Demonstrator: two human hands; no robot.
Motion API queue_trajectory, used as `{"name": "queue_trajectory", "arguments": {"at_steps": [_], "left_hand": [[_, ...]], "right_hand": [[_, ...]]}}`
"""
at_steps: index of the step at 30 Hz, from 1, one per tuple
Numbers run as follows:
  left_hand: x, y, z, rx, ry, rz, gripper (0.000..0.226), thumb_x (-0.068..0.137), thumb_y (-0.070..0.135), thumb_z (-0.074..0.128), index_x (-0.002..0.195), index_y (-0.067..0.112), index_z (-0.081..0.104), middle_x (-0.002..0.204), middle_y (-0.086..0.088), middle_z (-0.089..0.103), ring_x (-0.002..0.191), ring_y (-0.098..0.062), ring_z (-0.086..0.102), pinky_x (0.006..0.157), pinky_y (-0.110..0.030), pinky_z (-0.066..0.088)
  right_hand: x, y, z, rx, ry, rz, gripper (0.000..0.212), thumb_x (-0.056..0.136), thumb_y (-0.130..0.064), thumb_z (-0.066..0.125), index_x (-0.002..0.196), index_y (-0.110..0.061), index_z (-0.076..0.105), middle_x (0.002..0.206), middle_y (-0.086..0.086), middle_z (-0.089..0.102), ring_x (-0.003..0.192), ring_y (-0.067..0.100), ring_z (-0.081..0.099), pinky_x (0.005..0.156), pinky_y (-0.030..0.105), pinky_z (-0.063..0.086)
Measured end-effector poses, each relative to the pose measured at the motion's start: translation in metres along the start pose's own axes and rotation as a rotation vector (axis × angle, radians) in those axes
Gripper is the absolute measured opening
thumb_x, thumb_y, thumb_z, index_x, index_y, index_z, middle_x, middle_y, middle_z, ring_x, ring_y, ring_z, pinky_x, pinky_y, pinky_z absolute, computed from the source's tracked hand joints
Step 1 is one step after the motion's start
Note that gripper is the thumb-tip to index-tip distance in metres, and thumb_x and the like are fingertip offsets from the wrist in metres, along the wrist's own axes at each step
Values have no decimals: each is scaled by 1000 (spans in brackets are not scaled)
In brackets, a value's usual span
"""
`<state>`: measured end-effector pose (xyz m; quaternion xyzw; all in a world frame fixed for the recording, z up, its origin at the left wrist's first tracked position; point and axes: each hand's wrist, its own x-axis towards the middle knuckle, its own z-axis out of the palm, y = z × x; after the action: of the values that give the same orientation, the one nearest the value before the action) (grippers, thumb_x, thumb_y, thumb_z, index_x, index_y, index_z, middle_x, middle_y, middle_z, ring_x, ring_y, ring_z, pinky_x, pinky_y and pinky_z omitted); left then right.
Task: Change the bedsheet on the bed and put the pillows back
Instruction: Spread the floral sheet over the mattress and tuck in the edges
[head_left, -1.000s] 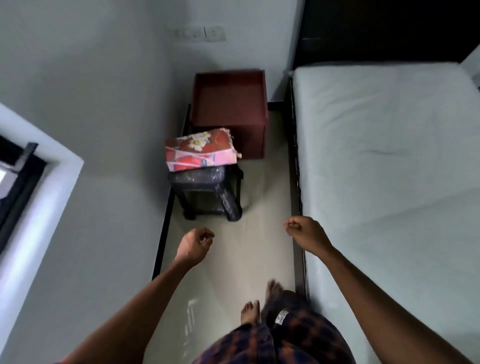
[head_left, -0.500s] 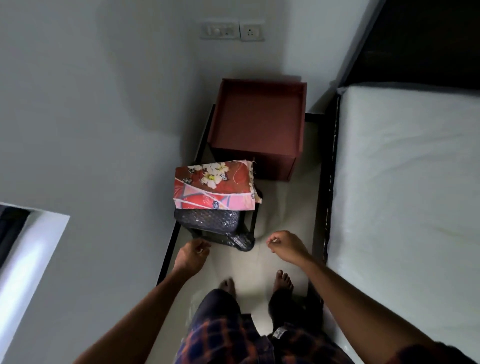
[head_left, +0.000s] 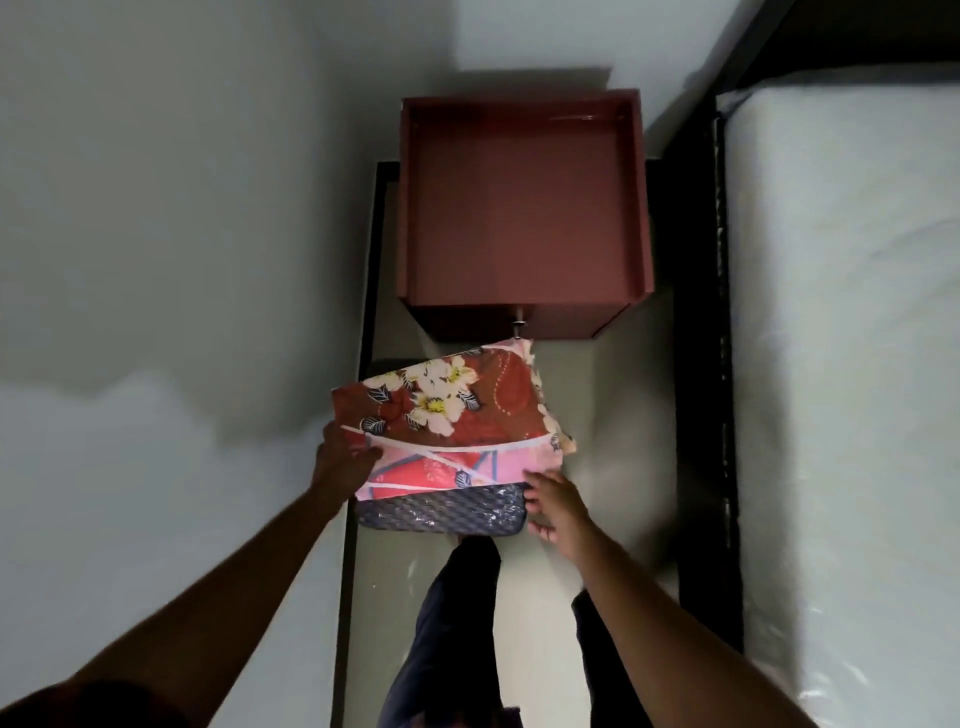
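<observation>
- Bedsheet (head_left: 457, 415), folded into a thick pad with red, pink and white flowers, lies on top of a dark stool (head_left: 439, 514) on the floor, left of the bed.
- Left grip (head_left: 343, 460) is clamped on the sheet's near left corner, with the thumb on the top face and the fingers out of sight beneath the fold.
- Right grip (head_left: 553, 506) sits at the sheet's near right corner, where the cloth meets the stool's seat, with its palm turned towards the sheet.
- Its fingers (head_left: 537, 501) look spread and seem to touch the sheet's edge, but blur hides them, so I cannot tell whether they have hold of the cloth.
- The sheet lies between the two grips and beyond them, with most of its bulk on their far side.
- The stool's seat looks wrapped in shiny plastic, and a strip of it shows along the sheet's near edge.
- A red-brown bedside cabinet (head_left: 522, 208) stands just beyond the stool, against the far wall.
- A bare white mattress (head_left: 841, 364) fills the right side, inside a dark bed frame (head_left: 698, 364).
- The person's legs (head_left: 447, 623), in dark trousers, stand on the pale floor (head_left: 613, 395) just near of the stool.
</observation>
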<state>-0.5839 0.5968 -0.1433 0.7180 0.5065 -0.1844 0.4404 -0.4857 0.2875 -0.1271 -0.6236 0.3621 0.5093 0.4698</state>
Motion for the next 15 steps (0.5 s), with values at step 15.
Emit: {"name": "queue_trajectory", "arguments": {"at_steps": [15], "left_hand": [[-29,43,8,-605,-357,-233,44,82,-8,66,123,8,60,117,-16,70,98,-38,68,80,-44,59]], "right_hand": [[-7,-64,13,606,-28,-277,28,91,-19,70,117,-22,60,114,4,70,108,27,64,78,32,51]]}}
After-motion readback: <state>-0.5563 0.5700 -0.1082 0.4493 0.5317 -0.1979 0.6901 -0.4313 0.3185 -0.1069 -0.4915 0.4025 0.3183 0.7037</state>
